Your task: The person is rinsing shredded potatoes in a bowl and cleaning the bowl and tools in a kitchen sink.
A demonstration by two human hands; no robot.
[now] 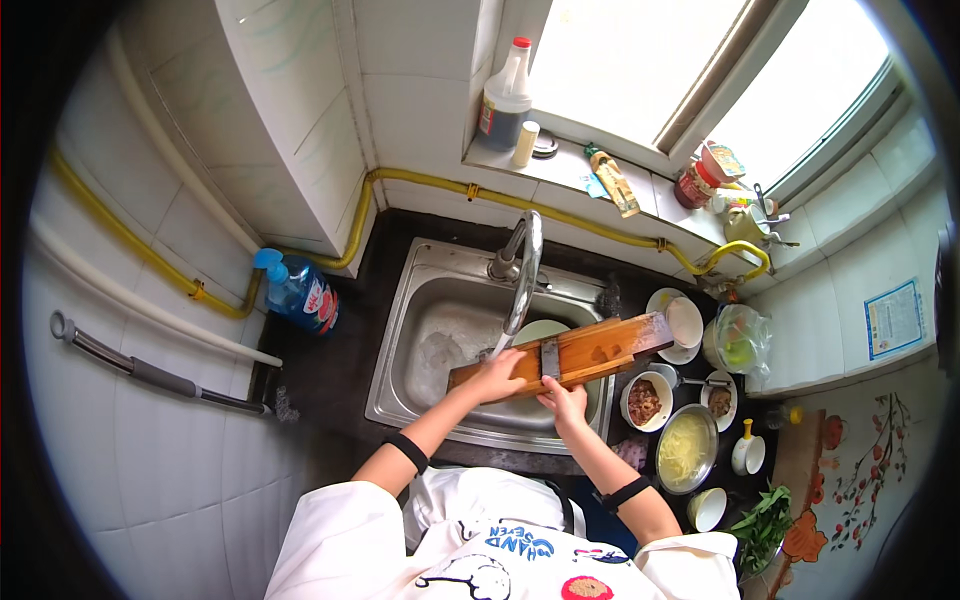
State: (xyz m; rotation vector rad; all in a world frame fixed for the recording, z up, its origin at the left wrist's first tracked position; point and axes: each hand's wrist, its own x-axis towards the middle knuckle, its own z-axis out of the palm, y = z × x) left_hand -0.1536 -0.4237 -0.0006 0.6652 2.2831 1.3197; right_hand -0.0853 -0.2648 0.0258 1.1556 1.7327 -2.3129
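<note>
A wooden mandoline slicer [592, 352] with a metal blade plate across its middle is held at a slant over the stainless steel sink [442, 315]. My left hand [495, 377] grips its left part, fingers over the upper face. At the near edge, beside the blade plate, my right hand [566, 403] holds it with the thumb on top; the other fingers are partly hidden beneath. Water runs from the curved chrome faucet [531, 262] down by my left hand. Behind the slicer, a pale round dish [541, 330] in the basin is partly covered.
Right of the sink stand a bowl of chopped meat [645, 401], a metal bowl of pale shreds [686, 450], stacked dishes [682, 322] and leafy greens [761, 525]. A blue pump bottle [300, 292] stands left. A yellow pipe [585, 217] runs below the windowsill, which holds bottles and jars.
</note>
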